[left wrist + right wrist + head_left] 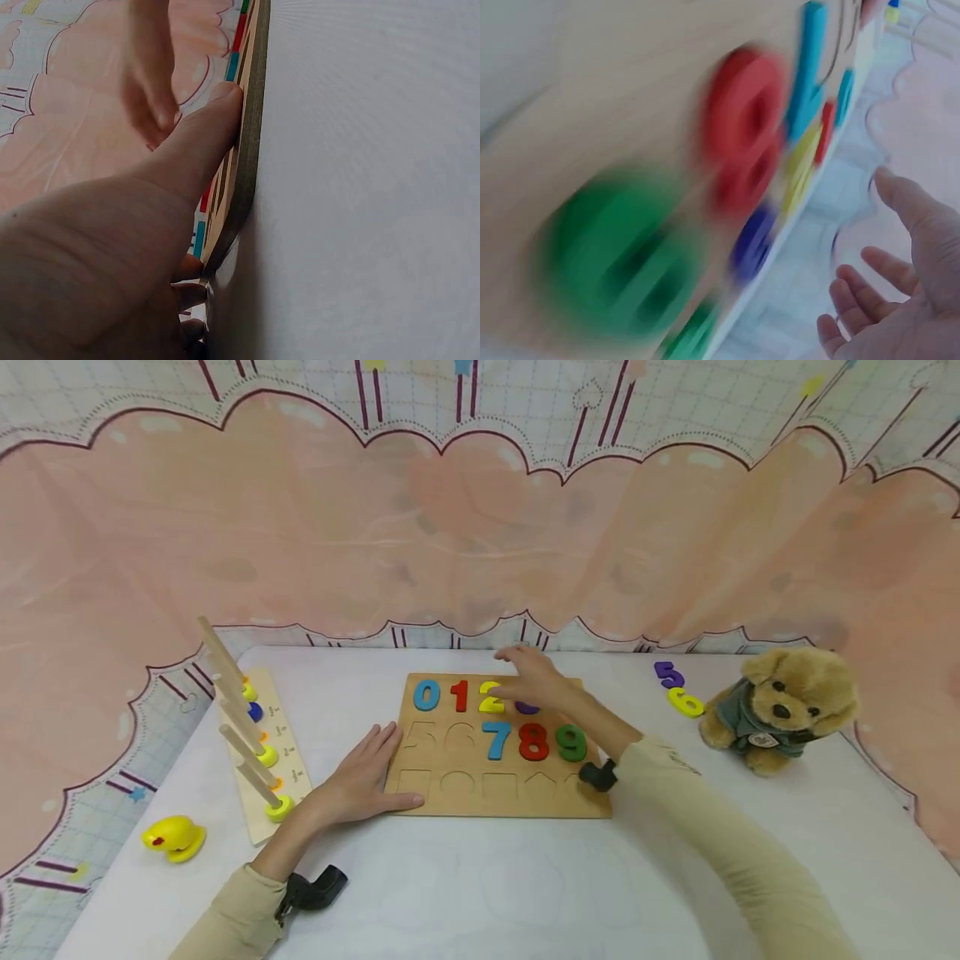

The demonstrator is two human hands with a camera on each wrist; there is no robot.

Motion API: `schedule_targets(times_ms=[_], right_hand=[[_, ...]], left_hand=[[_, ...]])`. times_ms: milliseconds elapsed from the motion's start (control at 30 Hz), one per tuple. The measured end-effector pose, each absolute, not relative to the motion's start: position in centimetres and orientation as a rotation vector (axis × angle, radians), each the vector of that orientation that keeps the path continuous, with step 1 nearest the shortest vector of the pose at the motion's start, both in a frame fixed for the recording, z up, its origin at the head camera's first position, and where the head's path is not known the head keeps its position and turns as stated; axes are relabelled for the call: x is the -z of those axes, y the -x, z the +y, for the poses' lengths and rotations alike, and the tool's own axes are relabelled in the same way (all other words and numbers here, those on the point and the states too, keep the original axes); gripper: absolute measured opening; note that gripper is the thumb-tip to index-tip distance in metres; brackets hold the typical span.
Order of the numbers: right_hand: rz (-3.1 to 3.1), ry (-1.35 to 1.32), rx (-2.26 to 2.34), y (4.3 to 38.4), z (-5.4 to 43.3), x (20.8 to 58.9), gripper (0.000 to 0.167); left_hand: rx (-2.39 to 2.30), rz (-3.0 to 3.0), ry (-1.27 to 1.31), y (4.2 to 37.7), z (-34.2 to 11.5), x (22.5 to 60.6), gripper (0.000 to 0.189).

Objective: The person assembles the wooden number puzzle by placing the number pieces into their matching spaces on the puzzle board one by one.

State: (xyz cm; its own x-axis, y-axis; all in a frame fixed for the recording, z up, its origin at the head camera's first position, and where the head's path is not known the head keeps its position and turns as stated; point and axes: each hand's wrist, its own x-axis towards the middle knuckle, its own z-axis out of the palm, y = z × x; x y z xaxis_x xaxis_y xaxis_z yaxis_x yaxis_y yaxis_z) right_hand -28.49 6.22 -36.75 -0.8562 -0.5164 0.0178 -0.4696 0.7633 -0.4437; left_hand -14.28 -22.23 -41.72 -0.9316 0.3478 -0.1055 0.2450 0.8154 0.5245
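A wooden number puzzle board [442, 803] lies flat on the white table. My left hand [358, 783] rests along its left side, thumb stretched over the front corner and fingers extended beside the edge. Above the top row hovers my right hand [538, 681], fingers spread and holding nothing, partly covering the yellow 2 [487, 703] and the purple 3 [751, 244]. A blue 0 [426, 695] and a red 1 [460, 696] fill the row's left. Below sit a blue 7 [497, 740], red 8 [533, 742] and green 9 [572, 742]. The 5 and 6 slots show bare outlines.
A purple 5 [667, 675] and a yellow 6 [686, 702] lie at the back right beside a plush dog [787, 710]. On the left stand a peg board [288, 747] with upright sticks and a yellow toy duck [176, 837]. A printed curtain [450, 543] hangs behind.
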Motion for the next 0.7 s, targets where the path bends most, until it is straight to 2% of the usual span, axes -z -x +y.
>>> schedule_targets(times_ms=[200,333,700], right_hand=[[2.958,0.619,0.642,27.2,16.8,37.1,0.066],[2.996,0.542,0.597,25.8,21.6,37.3,0.065],[2.941,0.411,0.649,24.5,25.7,37.7,0.068]], left_hand=[[-0.774,2.805,-0.466,14.2,-22.0,41.8,0.109],[-0.770,2.802,-0.469,14.1,-22.0,41.7,0.109],[-0.769,2.801,-0.453,14.2,-22.0,41.6,0.109]])
